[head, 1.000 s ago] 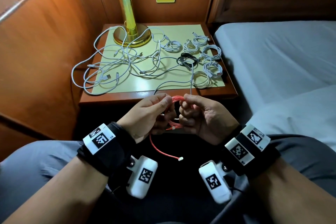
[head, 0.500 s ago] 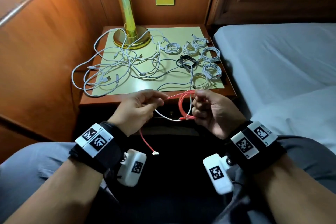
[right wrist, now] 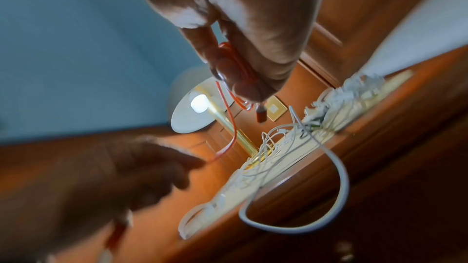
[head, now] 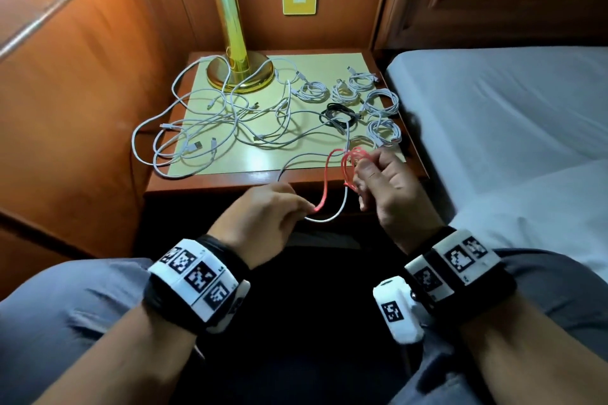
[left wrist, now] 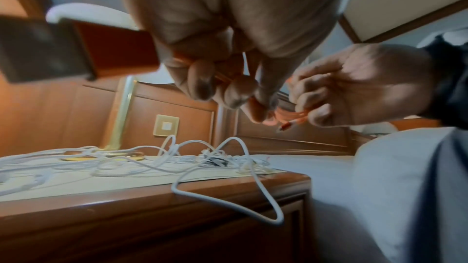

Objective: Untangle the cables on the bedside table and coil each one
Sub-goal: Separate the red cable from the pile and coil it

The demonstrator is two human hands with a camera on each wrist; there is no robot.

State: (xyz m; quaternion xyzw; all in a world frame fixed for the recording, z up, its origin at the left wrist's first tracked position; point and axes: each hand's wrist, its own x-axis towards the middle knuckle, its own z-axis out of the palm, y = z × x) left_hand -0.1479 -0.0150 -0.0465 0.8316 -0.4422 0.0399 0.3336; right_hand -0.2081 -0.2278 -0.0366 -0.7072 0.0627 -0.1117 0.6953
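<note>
Fingers: right hand point(head: 391, 189) pinches red cable point(head: 351, 164) loops; left hand point(head: 263, 217) pinches its tail.
Done: six coils point(head: 381, 102) at 2 o'clock on surface point(head: 250, 177).
Left: white tangle point(head: 210, 128) at 10 o'clock.

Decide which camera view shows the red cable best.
The head view: the red cable shows whole, coiled in the right hand, its tail pinched by the left hand. Both wrist views show only blurred parts between fingers.
</note>
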